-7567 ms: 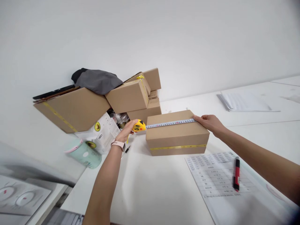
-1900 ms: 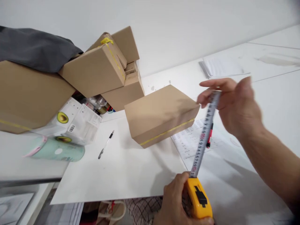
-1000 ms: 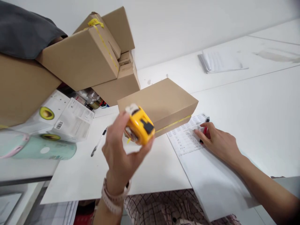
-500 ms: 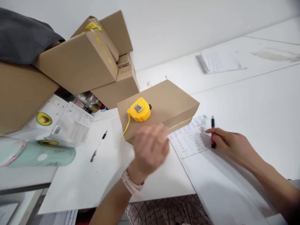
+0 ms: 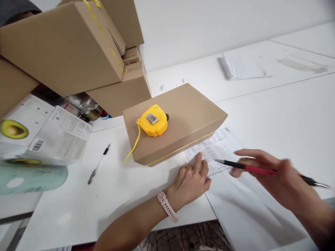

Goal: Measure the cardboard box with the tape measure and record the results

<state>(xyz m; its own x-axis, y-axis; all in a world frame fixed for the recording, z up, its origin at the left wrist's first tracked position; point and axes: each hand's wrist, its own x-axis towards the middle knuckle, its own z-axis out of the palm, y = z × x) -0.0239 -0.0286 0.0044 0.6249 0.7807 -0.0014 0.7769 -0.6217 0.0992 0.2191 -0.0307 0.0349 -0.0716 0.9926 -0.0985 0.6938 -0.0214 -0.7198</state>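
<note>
My left hand, with a pink band on its wrist, rests on the edge of a printed sheet. Its fingers are slightly apart and hold nothing. In my right hand is a red and black pen, tilted nearly flat with its tip pointing left over the sheet. A closed cardboard box lies just beyond my left hand and covers part of the sheet. On top of that box sits a yellow tape measure, its yellow wrist strap hanging over the left edge.
A clear pen with a black grip lies on the white table. Larger cardboard boxes are stacked at the left, beside an avocado-printed carton and a mint-green object. A stack of papers lies farther back.
My left hand has come down and right from beside the box onto the sheet. The pen in my right hand has swung from upright to nearly flat. The view has shifted slightly.
</note>
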